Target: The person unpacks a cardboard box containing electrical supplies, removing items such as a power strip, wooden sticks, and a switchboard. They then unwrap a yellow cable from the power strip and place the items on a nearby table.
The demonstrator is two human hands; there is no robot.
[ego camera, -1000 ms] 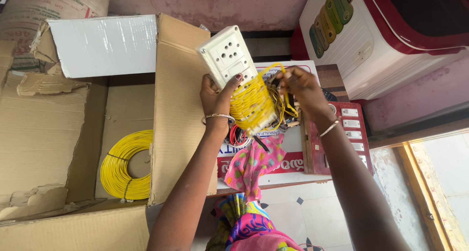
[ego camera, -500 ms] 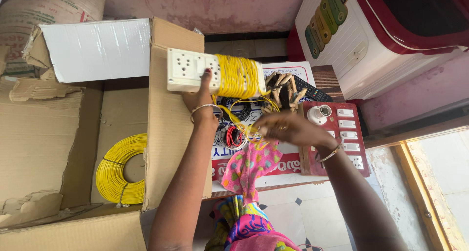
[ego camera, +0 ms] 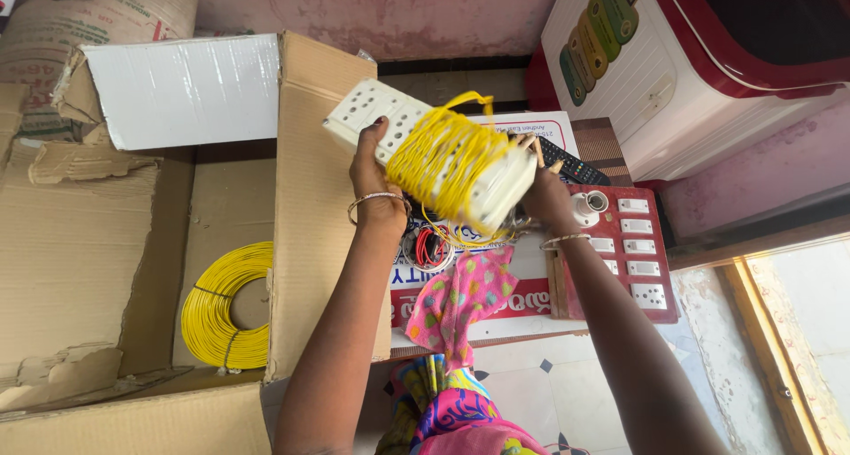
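A white extension socket box (ego camera: 372,110) is held up over the table, with yellow wire (ego camera: 447,158) wound many times around its middle. My left hand (ego camera: 376,185) grips the box from below at its near side. My right hand (ego camera: 542,198) is at the box's right end, partly hidden behind it, and touches that end and the wire there. A loose strand of the yellow wire hangs down under the box.
An open cardboard box (ego camera: 310,207) at the left holds a coil of yellow wire (ego camera: 217,309). A red switchboard (ego camera: 633,260), a black remote (ego camera: 575,167), small red and black wire coils (ego camera: 431,247) and a pink cloth (ego camera: 460,300) lie on the table. A white-and-maroon appliance (ego camera: 691,65) stands at the right.
The socket box has tilted from level to slanting down to the right. My right hand came up from over the table to the box's right end.
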